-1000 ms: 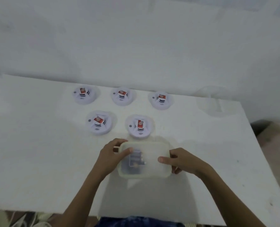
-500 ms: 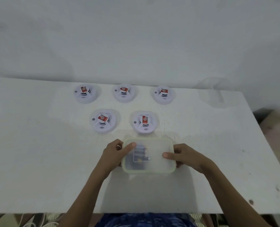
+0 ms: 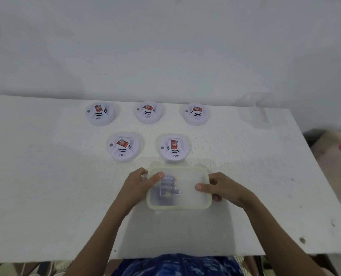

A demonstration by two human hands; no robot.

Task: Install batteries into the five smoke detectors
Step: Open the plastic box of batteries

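Reckon I'm at the box-opening step: left hand (image 3: 138, 185) and right hand (image 3: 224, 188) each grip an end of the translucent rectangular plastic box with the pale green rim (image 3: 177, 208), thumbs on its lid (image 3: 191, 174), dark cylindrical batteries (image 3: 168, 185) inside, five round white smoke detectors (image 3: 175, 156) just behind, so next comes prying it open

The flat white table (image 3: 46, 186) has wide bare room on its left side and on its right side; a hand could pass there freely. In the near middle stands a translucent rectangular plastic box with a pale green rim (image 3: 191, 198) — the left hand (image 3: 135, 186) and the right hand (image 3: 223, 188) grip its two short ends. Just behind it two round white smoke detectors with red labels (image 3: 173, 148) block the way, and three more detectors (image 3: 147, 112) make a far row with narrow gaps between them. A clear plastic piece (image 3: 253, 110) lies at the far right.
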